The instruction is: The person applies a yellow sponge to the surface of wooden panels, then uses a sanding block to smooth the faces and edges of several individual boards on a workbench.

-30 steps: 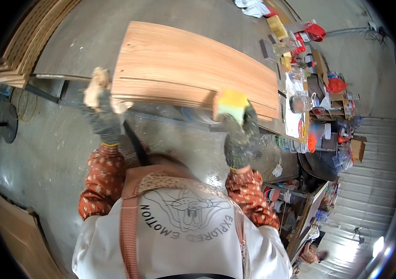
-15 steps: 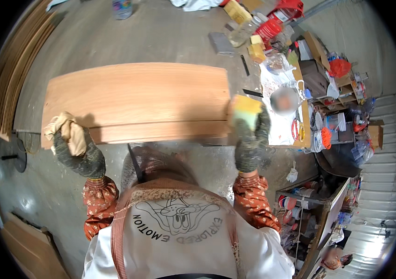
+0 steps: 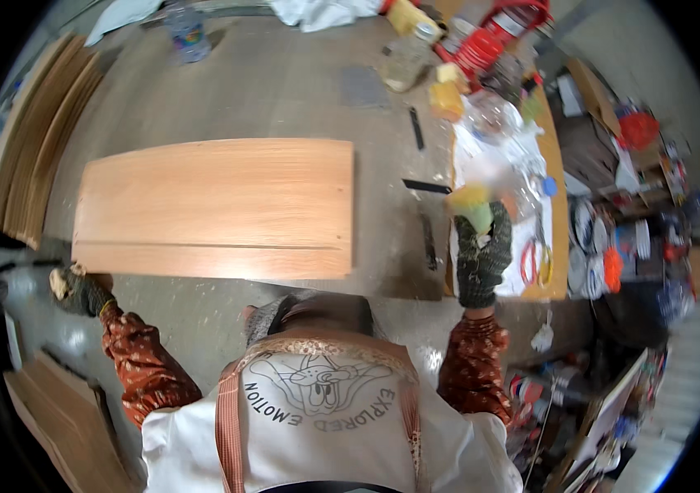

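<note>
A smooth wooden panel point(image 3: 214, 205) lies flat on the grey worktable in front of me, a groove running along its near edge. My left hand point(image 3: 87, 294), in a dark patterned glove, is closed beside the panel's near left corner. A small part of a bunched beige cloth point(image 3: 60, 283) shows in it; the rest is hidden. My right hand point(image 3: 484, 261), gloved alike, is to the right of the panel, clear of it. Its fingers close round a yellow and pale green sponge point(image 3: 473, 212), held over a white sheet point(image 3: 514, 283) and blurred at its far edge.
Black flat strips point(image 3: 425, 186) lie between panel and sheet. Scissors point(image 3: 545, 264) rest on the sheet. Farther back are a grey block point(image 3: 364, 86), a red bottle point(image 3: 478, 52) and a clear bottle point(image 3: 186, 34). Stacked boards point(image 3: 47, 148) stand at the left edge.
My right hand has moved right with the sponge, away from the panel's right end. My left hand has gone left and nearer me with the cloth, off the panel. The view has shifted.
</note>
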A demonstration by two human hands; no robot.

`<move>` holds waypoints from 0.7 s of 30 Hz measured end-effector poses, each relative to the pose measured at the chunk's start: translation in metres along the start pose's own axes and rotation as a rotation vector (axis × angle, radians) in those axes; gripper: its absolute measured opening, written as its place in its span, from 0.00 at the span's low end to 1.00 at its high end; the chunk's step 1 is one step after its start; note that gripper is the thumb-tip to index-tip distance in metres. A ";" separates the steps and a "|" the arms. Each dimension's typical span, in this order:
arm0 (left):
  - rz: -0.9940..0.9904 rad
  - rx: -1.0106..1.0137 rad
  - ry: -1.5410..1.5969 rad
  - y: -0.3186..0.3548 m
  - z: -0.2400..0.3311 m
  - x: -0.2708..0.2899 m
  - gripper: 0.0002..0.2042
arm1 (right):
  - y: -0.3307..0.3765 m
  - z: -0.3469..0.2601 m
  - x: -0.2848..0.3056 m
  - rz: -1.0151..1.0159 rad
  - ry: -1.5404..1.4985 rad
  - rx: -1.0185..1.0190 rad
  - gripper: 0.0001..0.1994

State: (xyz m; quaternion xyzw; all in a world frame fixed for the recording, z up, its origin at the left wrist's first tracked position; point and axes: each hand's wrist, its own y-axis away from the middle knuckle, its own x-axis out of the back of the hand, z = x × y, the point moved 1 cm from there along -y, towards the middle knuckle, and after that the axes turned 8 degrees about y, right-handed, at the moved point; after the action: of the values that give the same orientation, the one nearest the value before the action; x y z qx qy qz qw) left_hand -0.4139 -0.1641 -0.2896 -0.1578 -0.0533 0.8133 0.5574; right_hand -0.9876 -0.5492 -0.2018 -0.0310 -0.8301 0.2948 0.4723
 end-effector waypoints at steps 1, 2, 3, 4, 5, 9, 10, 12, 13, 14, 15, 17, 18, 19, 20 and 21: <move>-0.060 -0.221 -0.072 -0.005 0.002 0.011 0.08 | -0.022 -0.001 -0.009 -0.062 0.064 0.049 0.25; -0.119 -0.435 -0.129 -0.008 0.002 0.016 0.08 | -0.038 0.009 -0.015 -0.060 0.271 0.240 0.27; -0.190 -0.959 -0.422 0.004 0.004 0.007 0.07 | -0.055 0.018 -0.024 -0.035 0.475 0.450 0.28; -0.187 -0.978 -0.506 0.020 0.026 -0.010 0.07 | -0.070 0.014 -0.035 -0.117 0.569 0.371 0.31; -0.199 -0.365 -0.061 0.018 0.001 0.001 0.11 | -0.087 0.008 -0.041 -0.198 0.669 0.322 0.33; 0.041 0.020 0.270 0.073 0.012 -0.025 0.32 | -0.114 -0.034 -0.052 -0.291 0.640 0.383 0.37; 0.078 0.019 0.187 0.084 0.014 -0.034 0.28 | -0.115 -0.051 -0.058 -0.286 0.486 0.444 0.35; 0.093 -0.053 -0.002 0.078 0.000 -0.016 0.25 | -0.111 -0.099 -0.094 -0.211 0.381 0.704 0.33; 0.076 -0.107 -0.089 0.076 -0.018 -0.007 0.25 | -0.113 -0.132 -0.106 -0.245 0.299 0.771 0.31; -0.021 -0.220 -0.193 0.083 -0.007 -0.020 0.24 | -0.113 -0.165 -0.116 -0.279 0.237 0.814 0.29; -0.098 -0.183 -0.162 0.090 -0.012 -0.023 0.24 | -0.112 -0.201 -0.128 -0.322 0.165 0.863 0.27; -0.200 -0.161 -0.117 0.099 -0.025 -0.031 0.22 | -0.112 -0.270 -0.152 -0.393 0.143 0.903 0.25; -0.218 -0.184 -0.128 0.101 -0.032 -0.031 0.21 | -0.102 -0.301 -0.174 -0.398 0.019 0.925 0.25; -0.159 -0.117 -0.038 0.111 -0.016 -0.052 0.20 | -0.096 -0.324 -0.189 -0.393 -0.066 0.935 0.24; -0.082 -0.060 0.038 0.119 0.003 -0.065 0.19 | -0.084 -0.348 -0.205 -0.461 -0.132 0.911 0.25; 0.044 0.259 0.371 0.121 0.017 -0.072 0.19 | -0.070 -0.369 -0.217 -0.535 -0.193 0.888 0.25</move>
State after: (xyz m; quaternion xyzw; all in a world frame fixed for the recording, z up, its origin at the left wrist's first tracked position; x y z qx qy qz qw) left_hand -0.5034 -0.2744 -0.2909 -0.2330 0.1586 0.7823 0.5555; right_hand -0.5561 -0.5086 -0.1921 0.4124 -0.6439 0.4886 0.4203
